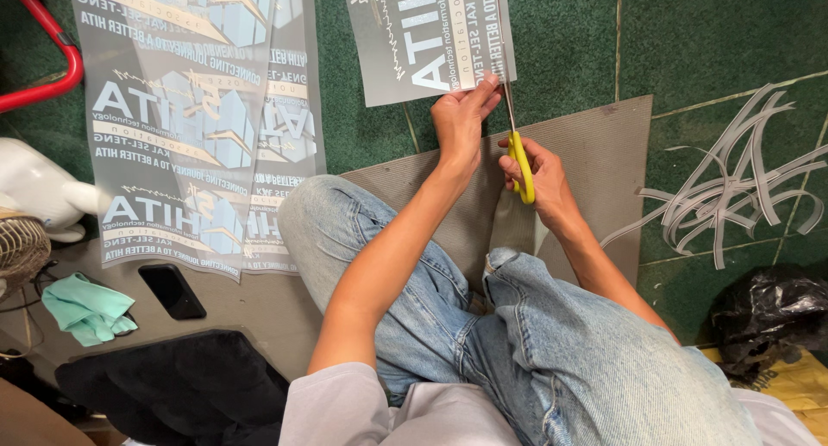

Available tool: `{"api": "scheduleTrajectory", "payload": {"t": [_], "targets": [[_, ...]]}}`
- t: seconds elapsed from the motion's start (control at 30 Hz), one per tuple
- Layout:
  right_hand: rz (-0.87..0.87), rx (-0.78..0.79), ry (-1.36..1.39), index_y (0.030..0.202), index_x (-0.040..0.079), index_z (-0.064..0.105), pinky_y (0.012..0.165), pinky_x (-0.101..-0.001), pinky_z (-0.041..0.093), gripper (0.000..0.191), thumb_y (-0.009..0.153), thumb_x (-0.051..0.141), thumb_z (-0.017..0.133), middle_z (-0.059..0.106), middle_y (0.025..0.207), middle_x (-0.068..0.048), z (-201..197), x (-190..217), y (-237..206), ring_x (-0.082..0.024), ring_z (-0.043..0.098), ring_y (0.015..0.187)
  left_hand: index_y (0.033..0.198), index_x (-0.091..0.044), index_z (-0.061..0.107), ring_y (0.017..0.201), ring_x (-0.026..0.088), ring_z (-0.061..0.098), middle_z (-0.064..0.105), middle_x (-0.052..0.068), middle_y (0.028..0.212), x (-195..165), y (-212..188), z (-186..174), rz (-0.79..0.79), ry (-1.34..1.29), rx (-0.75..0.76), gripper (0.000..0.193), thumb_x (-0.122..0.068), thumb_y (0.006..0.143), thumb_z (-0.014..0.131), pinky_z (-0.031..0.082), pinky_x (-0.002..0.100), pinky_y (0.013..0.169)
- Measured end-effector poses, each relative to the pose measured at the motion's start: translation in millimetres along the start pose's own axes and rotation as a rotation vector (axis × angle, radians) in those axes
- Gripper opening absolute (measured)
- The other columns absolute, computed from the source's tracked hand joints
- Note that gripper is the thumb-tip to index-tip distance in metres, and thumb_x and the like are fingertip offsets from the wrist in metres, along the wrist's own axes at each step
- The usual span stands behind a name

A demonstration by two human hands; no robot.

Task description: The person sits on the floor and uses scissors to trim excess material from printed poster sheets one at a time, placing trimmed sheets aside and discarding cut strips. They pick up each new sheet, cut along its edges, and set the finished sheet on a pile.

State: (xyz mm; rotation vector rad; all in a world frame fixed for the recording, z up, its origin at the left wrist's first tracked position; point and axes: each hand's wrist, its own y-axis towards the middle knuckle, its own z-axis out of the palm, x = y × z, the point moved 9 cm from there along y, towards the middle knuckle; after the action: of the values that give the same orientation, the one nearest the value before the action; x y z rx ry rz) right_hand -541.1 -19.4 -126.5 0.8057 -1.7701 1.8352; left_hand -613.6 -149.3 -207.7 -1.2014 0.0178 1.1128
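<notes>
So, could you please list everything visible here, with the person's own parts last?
Grey printed film sheet being cut: one, top centre.
Yellow-handled scissors: one, at that sheet's right edge.
Grey printed film sheets: a stack, left floor.
Pale cut-off film strips: a pile, right.
Grey ribbed mat: one, beneath the hands.
Black phone: one, lower left.
Mint cloth: one, lower left.
Black plastic bag: one, lower right.
Left hand: holds sheet.
Right hand: grips scissors.
</notes>
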Motion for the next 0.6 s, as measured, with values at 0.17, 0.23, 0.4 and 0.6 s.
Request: {"api": "scheduleTrajectory", "payload": {"t": [0.17, 0.23, 0.4, 0.6], "targets": [[-0.003, -0.005, -0.007, 0.128, 0.003, 0.065, 0.065, -0.0216, 0.049, 0.050, 0.093, 0.037, 0.075, 0.061, 0.081, 0.003, 0.1, 0.2, -0.1, -0.006, 0.057, 0.069, 0.105, 0.007, 0.074, 0.087, 0.014, 0.070, 0.075, 0.009, 0.097, 0.6, -1.5, 0.4, 0.005, -0.010, 0.008, 0.020, -0.008, 0.092, 0.076, 0.060, 0.030, 0.081], [0.000, -0.005, 0.002, 0.128, 0.003, 0.065, 0.065, -0.0215, 0.049, 0.050, 0.093, 0.036, 0.075, 0.061, 0.080, 0.003, 0.1, -0.1, 0.0, -0.006, 0.057, 0.069, 0.105, 0.007, 0.074, 0.087, 0.014, 0.070, 0.075, 0.009, 0.097, 1.2, -1.4, 0.4, 0.002, -0.009, 0.010, 0.020, -0.008, 0.092, 0.076, 0.060, 0.030, 0.081], [0.004, -0.014, -0.001, 0.127, 0.003, 0.066, 0.063, -0.0211, 0.048, 0.048, 0.093, 0.036, 0.075, 0.061, 0.079, 0.003, -0.7, 0.1, 1.6, -0.005, 0.057, 0.068, 0.106, 0.007, 0.074, 0.088, 0.014, 0.070, 0.075, 0.009, 0.097, 2.5, -1.5, 1.6, -0.001, -0.008, 0.021, 0.020, -0.008, 0.092, 0.076, 0.060, 0.030, 0.083], [-0.010, -0.034, -0.034, 0.125, 0.003, 0.067, 0.060, -0.0211, 0.047, 0.044, 0.094, 0.034, 0.075, 0.060, 0.077, 0.003, -1.4, 3.0, 1.8, -0.005, 0.057, 0.066, 0.106, 0.008, 0.073, 0.089, 0.015, 0.070, 0.075, 0.011, 0.098, 1.9, -2.0, 2.4, -0.011, -0.007, 0.025, 0.021, -0.008, 0.093, 0.075, 0.061, 0.030, 0.085]]}}
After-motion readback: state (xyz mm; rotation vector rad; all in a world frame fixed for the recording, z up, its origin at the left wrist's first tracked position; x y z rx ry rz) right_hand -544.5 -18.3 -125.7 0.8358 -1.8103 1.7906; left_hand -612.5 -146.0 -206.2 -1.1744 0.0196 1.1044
